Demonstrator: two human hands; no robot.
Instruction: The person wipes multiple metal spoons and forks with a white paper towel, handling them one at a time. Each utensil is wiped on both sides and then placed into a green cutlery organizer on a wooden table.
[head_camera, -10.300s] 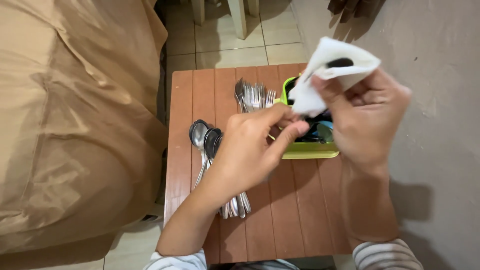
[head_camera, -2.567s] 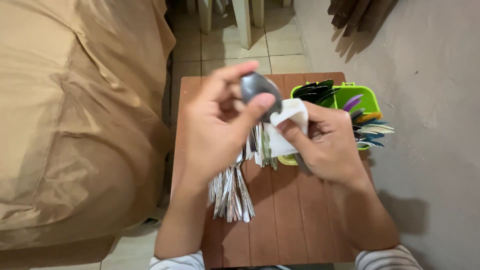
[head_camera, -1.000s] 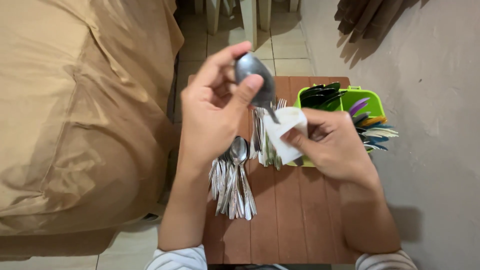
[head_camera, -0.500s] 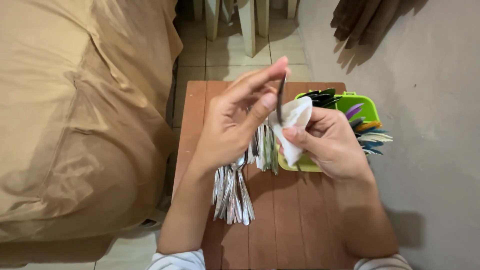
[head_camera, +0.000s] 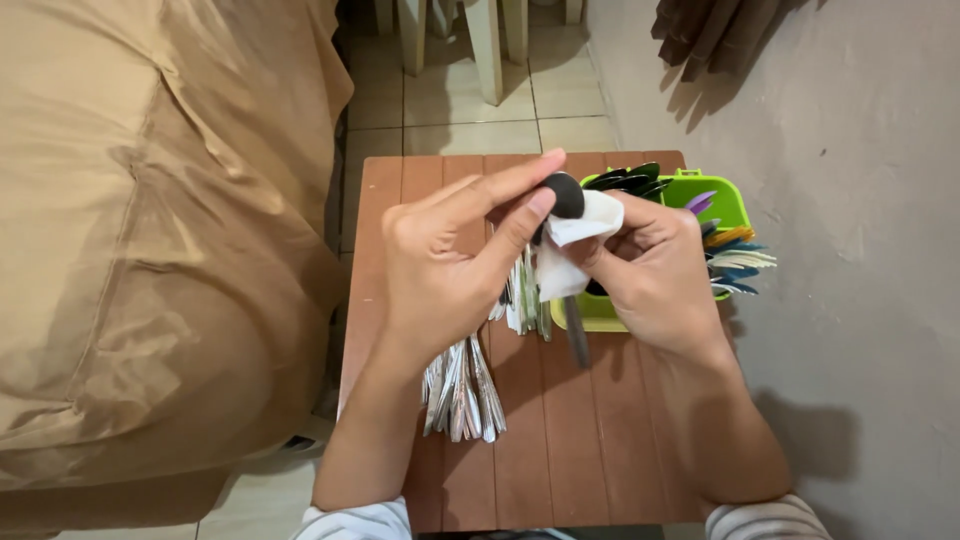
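Over slatted wooden table (head_camera: 600, 450), tiled floor (head_camera: 470, 110) beyond, tan bedcover (head_camera: 150, 250) left.

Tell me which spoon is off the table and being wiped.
The spoon pinched in the left hand, its bowl against the white tissue held by the right hand; the other spoons lie on the table.

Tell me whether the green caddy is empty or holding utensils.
Holding utensils. The green caddy has dark spoon bowls standing at its back and coloured handles sticking out over its right rim.
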